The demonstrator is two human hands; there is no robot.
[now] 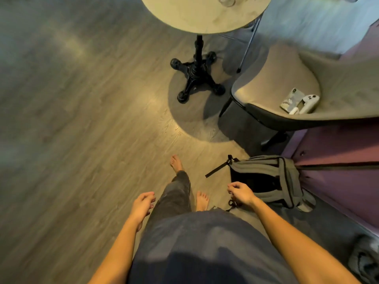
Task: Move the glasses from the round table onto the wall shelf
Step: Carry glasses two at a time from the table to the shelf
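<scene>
The round table (196, 19) with a pale top and a black pedestal foot stands ahead of me at the top of the head view. A clear glass (226, 0) stands on it at the frame's upper edge, mostly cut off. My left hand (142, 207) hangs low beside my leg, fingers loosely apart, holding nothing. My right hand (241, 192) is also low, fingers curled loosely, with nothing in it. Both hands are far from the table. The wall shelf is not in view.
A grey upholstered chair (276, 83) stands right of the table, with a phone (291, 98) and a white controller (308, 102) on its seat. A grey backpack (266, 179) lies on the wooden floor at my right, against a purple wall (338, 146). Open floor spreads left.
</scene>
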